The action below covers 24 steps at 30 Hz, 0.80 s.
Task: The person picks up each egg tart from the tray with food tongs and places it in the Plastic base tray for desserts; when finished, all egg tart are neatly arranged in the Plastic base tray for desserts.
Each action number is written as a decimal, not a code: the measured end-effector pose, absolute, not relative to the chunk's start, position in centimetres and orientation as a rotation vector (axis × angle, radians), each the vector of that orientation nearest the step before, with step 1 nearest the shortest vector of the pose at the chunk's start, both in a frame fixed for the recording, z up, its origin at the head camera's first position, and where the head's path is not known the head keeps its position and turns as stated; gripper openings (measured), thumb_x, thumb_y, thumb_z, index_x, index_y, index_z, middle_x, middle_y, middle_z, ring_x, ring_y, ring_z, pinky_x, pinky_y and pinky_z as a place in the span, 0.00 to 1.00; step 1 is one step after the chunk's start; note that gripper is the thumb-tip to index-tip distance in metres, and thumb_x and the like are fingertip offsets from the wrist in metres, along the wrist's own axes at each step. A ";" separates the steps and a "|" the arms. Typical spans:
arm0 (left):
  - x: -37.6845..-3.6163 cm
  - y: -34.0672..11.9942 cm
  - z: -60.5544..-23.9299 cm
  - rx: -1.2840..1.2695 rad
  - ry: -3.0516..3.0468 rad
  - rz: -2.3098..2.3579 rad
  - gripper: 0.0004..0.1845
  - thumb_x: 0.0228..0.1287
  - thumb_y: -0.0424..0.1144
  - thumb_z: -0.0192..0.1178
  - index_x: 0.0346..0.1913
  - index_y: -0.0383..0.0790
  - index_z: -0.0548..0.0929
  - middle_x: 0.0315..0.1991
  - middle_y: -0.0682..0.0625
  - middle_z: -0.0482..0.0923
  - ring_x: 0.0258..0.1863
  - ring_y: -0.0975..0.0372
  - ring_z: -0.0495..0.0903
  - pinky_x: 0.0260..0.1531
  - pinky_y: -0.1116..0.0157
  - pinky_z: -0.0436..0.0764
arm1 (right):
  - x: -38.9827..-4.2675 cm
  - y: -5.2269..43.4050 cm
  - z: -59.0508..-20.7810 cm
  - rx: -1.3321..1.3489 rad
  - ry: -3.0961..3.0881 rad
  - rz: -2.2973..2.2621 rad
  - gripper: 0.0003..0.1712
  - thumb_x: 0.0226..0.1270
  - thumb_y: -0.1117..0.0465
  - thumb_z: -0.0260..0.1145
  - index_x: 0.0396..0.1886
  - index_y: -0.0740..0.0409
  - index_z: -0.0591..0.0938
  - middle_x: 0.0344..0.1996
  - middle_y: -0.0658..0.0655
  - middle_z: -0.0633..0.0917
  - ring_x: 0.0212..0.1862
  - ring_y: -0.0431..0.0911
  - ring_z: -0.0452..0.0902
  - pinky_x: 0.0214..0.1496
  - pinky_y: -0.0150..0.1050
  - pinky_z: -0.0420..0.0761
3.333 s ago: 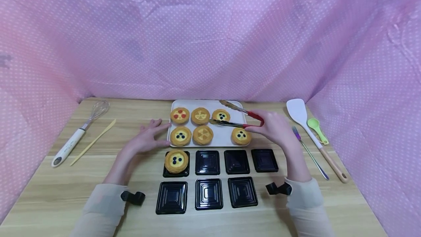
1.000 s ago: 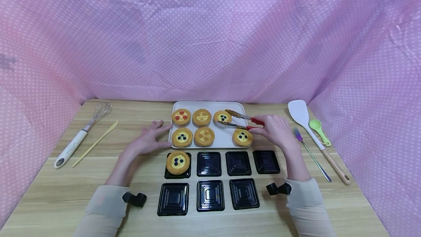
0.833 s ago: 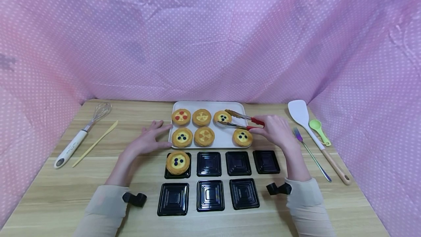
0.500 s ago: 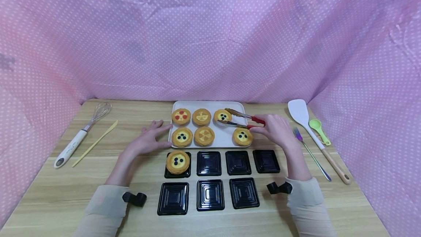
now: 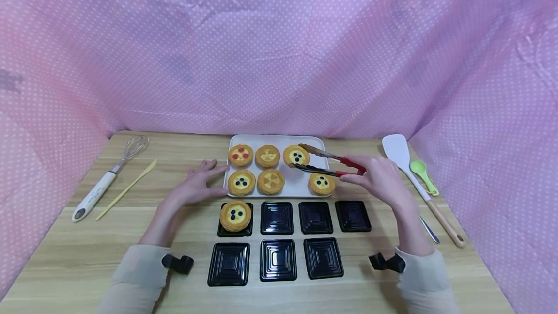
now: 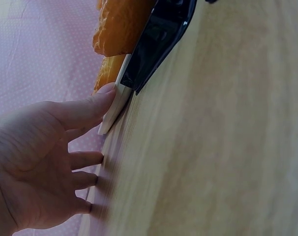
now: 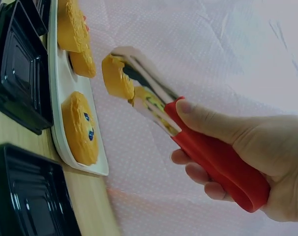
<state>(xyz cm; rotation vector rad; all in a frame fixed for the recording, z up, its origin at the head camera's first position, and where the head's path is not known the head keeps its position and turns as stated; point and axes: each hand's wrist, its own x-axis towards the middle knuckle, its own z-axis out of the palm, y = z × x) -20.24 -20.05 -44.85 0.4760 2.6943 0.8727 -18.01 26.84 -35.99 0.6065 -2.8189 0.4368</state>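
Your right hand (image 5: pixel 378 178) squeezes the tongs (image 5: pixel 328 162) onto a blueberry tart (image 5: pixel 296 155), lifting it, while your flat, relaxed left hand (image 5: pixel 194 186) steadies the tray (image 5: pixel 301 185) edge.

Beige long sleeves (image 5: pixel 139 268), black wrist cams (image 5: pixel 178 262) on both arms, bare hands.

The tongs (image 7: pixel 154 105) had shiny metal arms and a smooth red plastic grip. The cups (image 5: pixel 277 217) were glossy black plastic — ribbed, catching light. The tray (image 5: pixel 301 185) looked matt white, the table (image 5: pixel 65 251) pale wood grain, the backdrop (image 5: pixel 279 47) soft dotted cloth — wrinkled.
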 end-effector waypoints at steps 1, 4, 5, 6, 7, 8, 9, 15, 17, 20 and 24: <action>-20.3 -20.1 -44.9 0.477 2.693 0.872 0.44 0.65 0.57 0.66 0.80 0.47 0.63 0.82 0.29 0.41 0.81 0.30 0.34 0.74 0.27 0.30 | -17.8 26.9 -35.9 0.615 -2.818 0.437 0.24 0.57 0.43 0.78 0.52 0.43 0.89 0.21 0.44 0.85 0.22 0.36 0.73 0.23 0.33 0.69; -20.3 -20.1 -45.0 0.476 2.691 0.877 0.44 0.65 0.57 0.66 0.80 0.47 0.63 0.82 0.29 0.41 0.81 0.30 0.34 0.74 0.27 0.29 | -17.1 27.3 -35.7 0.660 -2.808 0.433 0.24 0.57 0.42 0.78 0.54 0.42 0.88 0.22 0.42 0.86 0.23 0.34 0.75 0.23 0.33 0.70; -20.3 -20.1 -45.0 0.476 2.690 0.879 0.44 0.65 0.57 0.66 0.80 0.47 0.63 0.82 0.29 0.41 0.81 0.30 0.34 0.74 0.27 0.29 | -16.9 27.3 -35.7 0.679 -2.807 0.431 0.25 0.57 0.43 0.78 0.54 0.41 0.88 0.22 0.42 0.86 0.24 0.33 0.75 0.23 0.32 0.71; -20.3 -20.1 -45.0 0.477 2.689 0.880 0.44 0.65 0.57 0.66 0.79 0.47 0.63 0.82 0.29 0.41 0.81 0.30 0.34 0.74 0.27 0.29 | -16.6 27.4 -35.7 0.701 -2.803 0.427 0.25 0.57 0.43 0.78 0.54 0.41 0.88 0.22 0.41 0.86 0.24 0.33 0.76 0.23 0.32 0.71; -20.4 -20.1 -45.0 0.478 2.688 0.881 0.44 0.65 0.57 0.66 0.79 0.47 0.63 0.82 0.29 0.41 0.81 0.30 0.34 0.74 0.27 0.29 | -16.4 27.4 -35.7 0.722 -2.798 0.423 0.25 0.57 0.43 0.78 0.55 0.41 0.88 0.23 0.40 0.87 0.24 0.32 0.76 0.24 0.31 0.71; -20.4 -20.1 -45.1 0.478 2.687 0.882 0.44 0.65 0.57 0.66 0.79 0.47 0.63 0.82 0.29 0.41 0.81 0.30 0.34 0.74 0.27 0.29 | -16.2 27.5 -35.7 0.741 -2.790 0.417 0.26 0.57 0.43 0.78 0.56 0.41 0.88 0.23 0.39 0.87 0.25 0.31 0.76 0.24 0.30 0.71; -20.4 -20.1 -45.1 0.478 2.687 0.879 0.44 0.65 0.58 0.66 0.79 0.47 0.63 0.82 0.29 0.41 0.81 0.30 0.34 0.74 0.27 0.29 | -16.0 27.5 -35.6 0.761 -2.782 0.413 0.26 0.57 0.43 0.78 0.56 0.40 0.88 0.24 0.39 0.87 0.25 0.30 0.77 0.24 0.30 0.72; -20.4 -20.3 -45.1 0.469 2.688 0.877 0.44 0.65 0.58 0.66 0.80 0.48 0.63 0.83 0.29 0.41 0.81 0.31 0.34 0.74 0.27 0.29 | -15.4 27.1 -35.3 0.865 -2.745 0.411 0.27 0.55 0.44 0.80 0.56 0.37 0.87 0.25 0.35 0.86 0.26 0.27 0.76 0.26 0.28 0.71; -20.4 -20.3 -45.0 0.470 2.689 0.876 0.44 0.66 0.58 0.66 0.80 0.48 0.63 0.82 0.29 0.41 0.81 0.30 0.34 0.74 0.27 0.29 | -15.2 26.9 -35.3 0.893 -2.763 0.431 0.27 0.53 0.44 0.80 0.55 0.38 0.88 0.25 0.35 0.86 0.25 0.27 0.75 0.25 0.27 0.71; -20.4 -20.2 -44.9 0.474 2.687 0.875 0.44 0.66 0.58 0.66 0.80 0.47 0.63 0.82 0.29 0.41 0.81 0.30 0.34 0.74 0.26 0.29 | -15.1 26.6 -35.3 0.932 -2.809 0.496 0.28 0.52 0.44 0.81 0.55 0.40 0.88 0.24 0.35 0.85 0.24 0.26 0.73 0.24 0.26 0.72; -20.3 -20.1 -44.9 0.472 2.683 0.877 0.44 0.65 0.58 0.66 0.80 0.47 0.63 0.82 0.29 0.41 0.81 0.31 0.34 0.74 0.26 0.29 | -14.9 26.5 -35.4 0.962 -2.863 0.581 0.30 0.51 0.47 0.82 0.57 0.41 0.88 0.23 0.33 0.83 0.23 0.26 0.73 0.24 0.26 0.73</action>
